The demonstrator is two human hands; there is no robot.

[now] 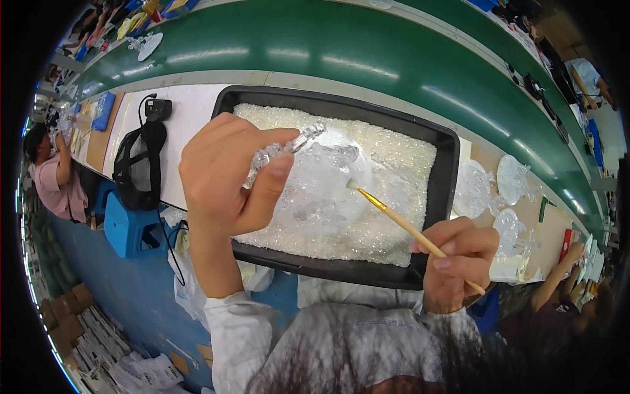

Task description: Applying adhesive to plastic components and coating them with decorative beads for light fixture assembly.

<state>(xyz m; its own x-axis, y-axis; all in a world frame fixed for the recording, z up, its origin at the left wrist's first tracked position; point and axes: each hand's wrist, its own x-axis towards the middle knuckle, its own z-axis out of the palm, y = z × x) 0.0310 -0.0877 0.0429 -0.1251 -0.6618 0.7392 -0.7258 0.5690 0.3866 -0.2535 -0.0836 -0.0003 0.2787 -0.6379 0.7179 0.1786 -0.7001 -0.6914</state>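
Observation:
My left hand (226,177) is closed, with a knobbly clear plastic piece (308,135) pinched between thumb and forefinger. The piece stands out over a round, whitish disc (363,164) with clear raised shapes on it; whether the two are joined, I cannot tell. Between the fingers of my right hand (462,259) is a slim paintbrush (410,228) with a pale wooden handle and a gold ferrule. Its bristle tip meets or hovers just above the disc's right part. Around the disc lie glittering clear granules (403,154), filling a black tray (447,184).
Right of the tray sit several clear, disc-based pieces (508,177). To the left are a black mesh bag (141,161), a small black device (159,109) and a blue stool (131,226). Beyond runs a green conveyor belt (289,52). Other people sit at both sides.

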